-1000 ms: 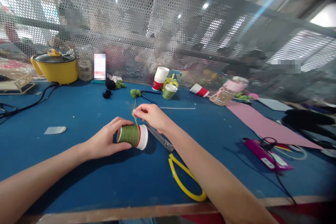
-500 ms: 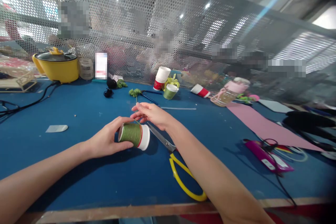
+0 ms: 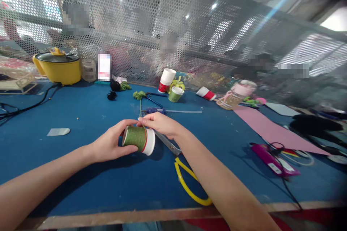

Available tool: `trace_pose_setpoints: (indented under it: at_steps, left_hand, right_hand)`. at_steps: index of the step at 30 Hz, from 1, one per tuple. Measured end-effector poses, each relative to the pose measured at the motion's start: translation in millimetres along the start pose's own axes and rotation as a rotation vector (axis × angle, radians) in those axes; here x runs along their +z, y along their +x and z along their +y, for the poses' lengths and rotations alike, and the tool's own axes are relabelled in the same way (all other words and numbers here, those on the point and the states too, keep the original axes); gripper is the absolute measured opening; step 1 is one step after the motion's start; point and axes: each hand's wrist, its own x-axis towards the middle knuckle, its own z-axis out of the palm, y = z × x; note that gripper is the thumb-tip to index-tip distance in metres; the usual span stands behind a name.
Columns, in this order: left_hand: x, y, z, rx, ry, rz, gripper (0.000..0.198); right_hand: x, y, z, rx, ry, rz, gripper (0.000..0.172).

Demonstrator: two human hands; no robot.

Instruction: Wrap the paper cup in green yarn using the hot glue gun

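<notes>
My left hand [image 3: 108, 144] grips a paper cup [image 3: 138, 139] lying on its side above the blue table [image 3: 81, 180]; green yarn is wound round the cup's body, and its white rim with a red band faces right. My right hand [image 3: 159, 123] rests on the cup's top edge, fingers pinched on the green yarn strand [image 3: 140, 106]. That strand runs back to a small green yarn ball [image 3: 139, 95]. Yellow-handled scissors [image 3: 187, 180] lie under my right forearm.
A yellow cooker [image 3: 57, 66] with a cord stands back left. Stacked paper cups [image 3: 166, 80], a green-wrapped cup [image 3: 175, 94], a tipped cup [image 3: 206, 94] and a pink bottle [image 3: 235, 95] line the mesh screen. Pink paper [image 3: 271, 128] and a magenta tool [image 3: 273, 159] lie right.
My right hand lowered from above the cup to its top edge, bringing the yarn down against it. The left hand turned the cup slightly.
</notes>
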Motion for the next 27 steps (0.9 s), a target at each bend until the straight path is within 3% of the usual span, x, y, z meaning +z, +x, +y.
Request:
trace_pose_setpoints:
  at_steps: [5, 11, 16, 27]
  left_hand:
    - [-0.2, -1.4, -1.0, 0.010, 0.040, -0.004, 0.058]
    - [-2.0, -0.3, 3.6, 0.046, 0.211, -0.079, 0.061]
    - [-3.3, 1.3, 9.5, -0.008, 0.225, -0.122, 0.059]
    - [-1.2, 3.1, 6.9, -0.006, 0.146, -0.070, 0.059]
  right_hand:
    - [5.8, 11.4, -3.3, -0.069, 0.187, 0.049, 0.014]
    - [5.6, 25.3, -9.8, -0.071, 0.235, 0.034, 0.014]
    - [1.1, 50.8, -11.3, 0.035, 0.354, 0.026, 0.017]
    - [-55.7, 132.5, -40.4, 0.032, 0.403, 0.304, 0.015]
